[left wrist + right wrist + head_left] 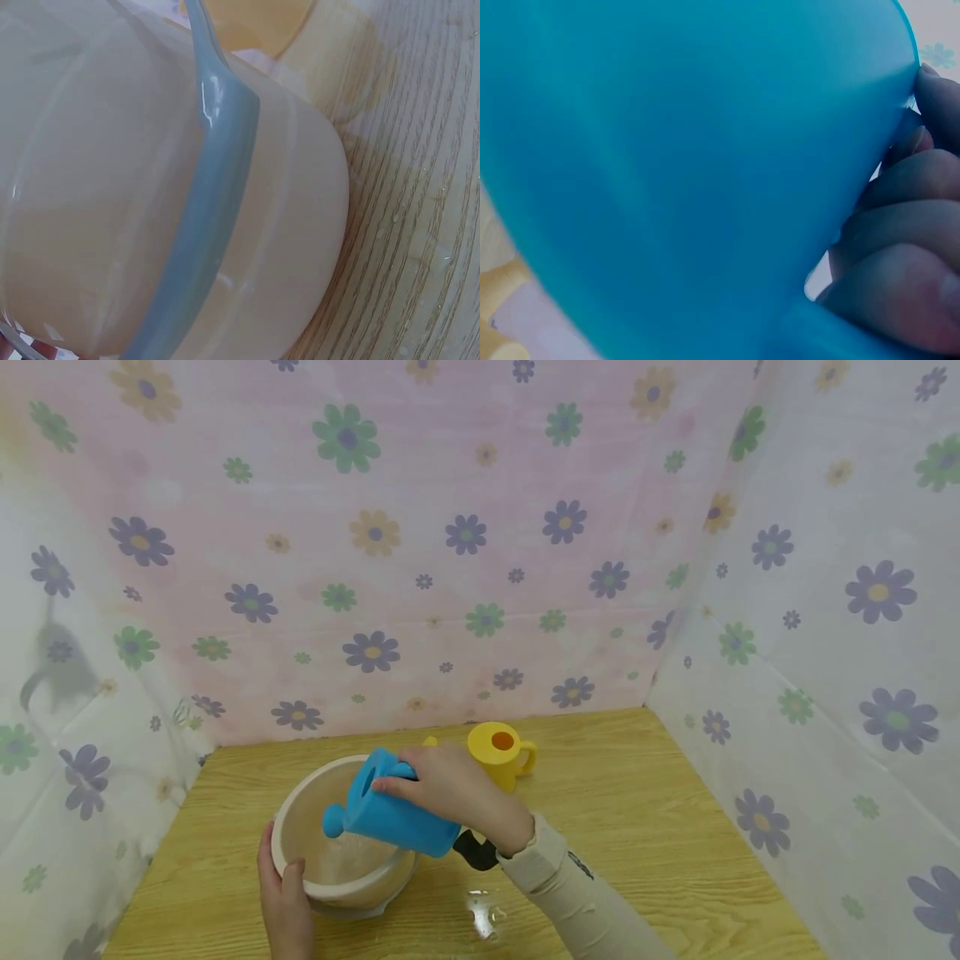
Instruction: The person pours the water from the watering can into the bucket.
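Note:
My right hand (450, 785) grips the handle of a blue toy watering can (401, 814). The can is tilted, its round spout head over the inside of a cream bucket (337, 887). In the right wrist view the blue can (690, 165) fills most of the frame, with curled fingers (900, 292) round its handle at the right. My left hand (283, 889) holds the bucket's near left rim, thumb over the edge and fingers along the outer wall. A grey-blue bail handle (202, 217) hangs against the bucket's side in the left wrist view.
A yellow watering can (487, 747) stands behind my right hand, partly hidden by it. A small puddle (483, 914) shines on the wood-grain tabletop (660, 860) near the front. Flower-printed sheets (465, 602) enclose the back and sides.

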Available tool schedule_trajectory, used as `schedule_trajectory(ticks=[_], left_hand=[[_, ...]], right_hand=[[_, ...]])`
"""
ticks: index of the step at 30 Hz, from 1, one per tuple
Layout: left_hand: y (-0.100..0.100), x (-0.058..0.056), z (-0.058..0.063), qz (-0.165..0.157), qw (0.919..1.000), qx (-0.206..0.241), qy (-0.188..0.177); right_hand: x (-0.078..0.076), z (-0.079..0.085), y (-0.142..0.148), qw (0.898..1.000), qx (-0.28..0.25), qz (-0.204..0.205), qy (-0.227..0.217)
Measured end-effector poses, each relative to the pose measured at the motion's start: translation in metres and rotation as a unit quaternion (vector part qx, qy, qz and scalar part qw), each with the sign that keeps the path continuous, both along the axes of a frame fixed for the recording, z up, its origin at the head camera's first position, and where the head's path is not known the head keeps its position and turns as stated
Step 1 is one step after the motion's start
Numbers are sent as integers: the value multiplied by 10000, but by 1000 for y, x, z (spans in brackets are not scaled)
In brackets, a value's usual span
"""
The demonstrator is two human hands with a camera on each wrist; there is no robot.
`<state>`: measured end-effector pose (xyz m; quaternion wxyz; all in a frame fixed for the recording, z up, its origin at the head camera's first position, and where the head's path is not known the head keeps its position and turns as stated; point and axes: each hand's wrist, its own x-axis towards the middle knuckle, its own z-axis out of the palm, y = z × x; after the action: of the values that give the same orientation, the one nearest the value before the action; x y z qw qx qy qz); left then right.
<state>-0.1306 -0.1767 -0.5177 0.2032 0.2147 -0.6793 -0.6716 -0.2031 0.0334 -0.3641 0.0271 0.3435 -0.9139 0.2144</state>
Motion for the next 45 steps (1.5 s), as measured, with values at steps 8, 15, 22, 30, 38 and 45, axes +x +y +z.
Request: schedule_trajectory(ticks=[8, 15, 22, 30, 38, 45], left_hand=[[-1, -1, -1, -9, 10000, 59, 2], [-1, -2, 0, -43, 9999, 57, -103], [0, 1, 1, -8, 9999, -30, -143], [0, 1, 2, 7, 10000, -32, -92], [0, 1, 1, -51, 10000, -29, -11], [-1, 1, 0, -31, 10000, -76, -30]], right_hand=[[-1, -1, -2, 10000, -14, 11, 37], [-1, 0, -1, 9999, -82, 5, -137], [-2, 0, -1, 9998, -55, -3, -195], [-2, 1, -3, 10000, -10, 3, -58], [-2, 1, -3, 9999, 40, -44, -85], [-3, 0, -3, 10000, 49, -4, -57]])
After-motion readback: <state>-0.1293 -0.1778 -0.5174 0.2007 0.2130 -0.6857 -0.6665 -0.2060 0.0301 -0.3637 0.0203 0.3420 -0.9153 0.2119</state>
